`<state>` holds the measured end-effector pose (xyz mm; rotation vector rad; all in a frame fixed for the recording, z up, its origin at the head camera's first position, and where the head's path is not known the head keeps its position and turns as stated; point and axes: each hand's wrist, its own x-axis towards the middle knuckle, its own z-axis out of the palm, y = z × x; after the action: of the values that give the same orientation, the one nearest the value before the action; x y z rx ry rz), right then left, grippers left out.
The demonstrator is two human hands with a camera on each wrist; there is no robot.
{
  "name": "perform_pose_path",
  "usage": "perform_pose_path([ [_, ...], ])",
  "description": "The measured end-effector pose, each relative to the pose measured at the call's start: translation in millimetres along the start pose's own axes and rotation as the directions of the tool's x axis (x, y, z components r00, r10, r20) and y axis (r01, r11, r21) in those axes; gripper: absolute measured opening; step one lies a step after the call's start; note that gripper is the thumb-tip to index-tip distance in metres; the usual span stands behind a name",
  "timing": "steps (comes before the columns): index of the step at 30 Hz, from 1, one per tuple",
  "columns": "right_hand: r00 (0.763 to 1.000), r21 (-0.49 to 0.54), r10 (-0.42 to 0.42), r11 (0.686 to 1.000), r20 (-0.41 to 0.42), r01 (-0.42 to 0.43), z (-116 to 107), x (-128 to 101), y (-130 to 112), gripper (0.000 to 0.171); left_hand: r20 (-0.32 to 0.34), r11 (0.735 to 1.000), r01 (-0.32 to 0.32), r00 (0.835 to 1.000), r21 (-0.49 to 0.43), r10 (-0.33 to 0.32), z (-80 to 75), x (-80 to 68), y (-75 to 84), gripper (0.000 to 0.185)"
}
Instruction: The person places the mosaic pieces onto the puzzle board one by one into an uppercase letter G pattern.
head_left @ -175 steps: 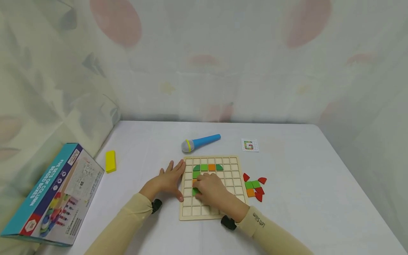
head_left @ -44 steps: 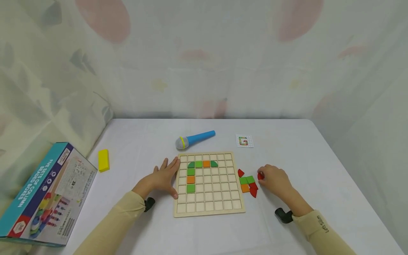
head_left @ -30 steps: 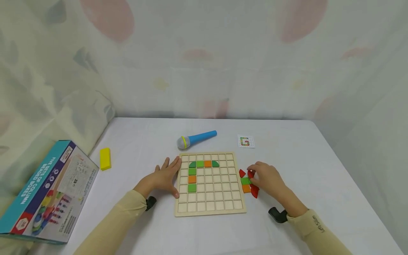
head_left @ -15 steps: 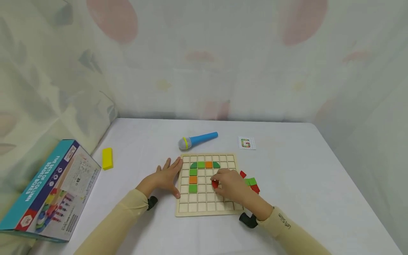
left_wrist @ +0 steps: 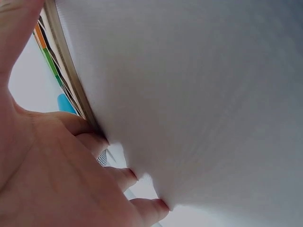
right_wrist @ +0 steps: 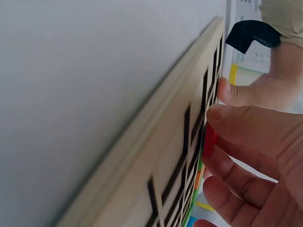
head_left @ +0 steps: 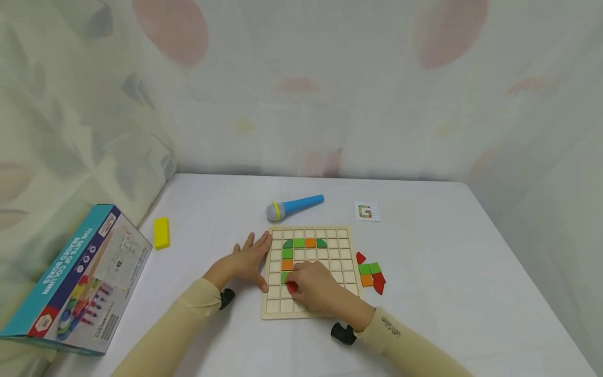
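A wooden grid board (head_left: 344, 243) lies on the white table. Green and orange tiles fill part of its top row and left column, with dark green quarter-round tiles (head_left: 322, 243) at both ends of the row. My left hand (head_left: 241, 263) rests spread along the board's left edge, fingertips on the table and edge. Over the lower left cells, my right hand (head_left: 314, 287) pinches a red tile (right_wrist: 209, 140) between thumb and fingers, just below the lowest green tile (head_left: 285, 278). Whether that red tile touches the board I cannot tell.
Loose red, green and orange tiles (head_left: 366, 280) lie right of the board. Behind it are a blue toy microphone (head_left: 301, 203) and a small pattern card (head_left: 367, 211). A yellow block (head_left: 162, 233) and a large toy box (head_left: 89, 283) stand at the left.
My right hand has picked a red tile from the right of the loose pile and carried it left across the board to its lower left cells. My left hand has stayed at the edge.
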<state>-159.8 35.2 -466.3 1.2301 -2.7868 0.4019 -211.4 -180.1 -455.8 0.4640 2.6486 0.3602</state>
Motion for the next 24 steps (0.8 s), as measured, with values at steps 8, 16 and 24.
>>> perform_pose_path([
  [8,1.000,0.051,-0.016,0.999,0.005,0.016,-0.7,3.4,-10.5,0.021,-0.006,1.000,-0.020,1.000,-0.015,0.020,0.9,-0.7,-3.0,0.135],
  [16,0.999,0.045,0.004,0.999,0.047,-0.006,-0.5,2.9,-9.4,0.025,-0.008,1.000,-0.022,1.000,-0.008,0.022,0.3,0.4,-1.9,0.135],
  [24,0.997,0.041,-0.018,0.999,0.070,0.015,-3.2,0.7,-6.1,0.030,-0.008,1.000,-0.021,1.000,-0.004,0.021,2.6,1.2,-4.3,0.135],
])
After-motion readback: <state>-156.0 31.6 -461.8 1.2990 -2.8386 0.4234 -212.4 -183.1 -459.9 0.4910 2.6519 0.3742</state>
